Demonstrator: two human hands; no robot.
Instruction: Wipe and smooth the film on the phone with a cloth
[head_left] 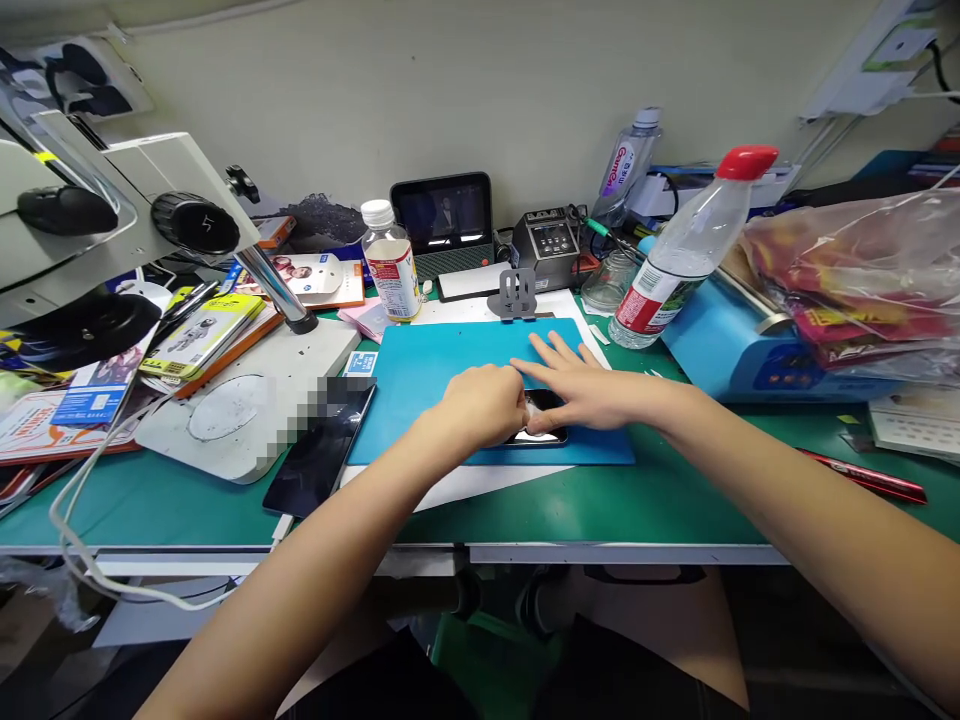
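Observation:
A dark phone-like device (551, 436) lies on the blue mat (420, 365), partly covered by both hands. My left hand (486, 404) is closed at the device's left side; whatever its fingers hold, if anything, is hidden. From the right, my right hand (574, 385) reaches over the device with its fingers spread and its thumb low on the device's surface. The fingertips of the two hands are close together or touching above it. White paper (457, 487) shows under the mat's front edge.
A black phone (319, 455) with a white cable lies left of the mat, beside a microscope stand (247, 400). Bottles (391, 262) and a small screen (444, 215) stand behind. On the right are a tilted bottle (686, 255), a blue machine (731, 350) and a red pen-like tool (870, 475).

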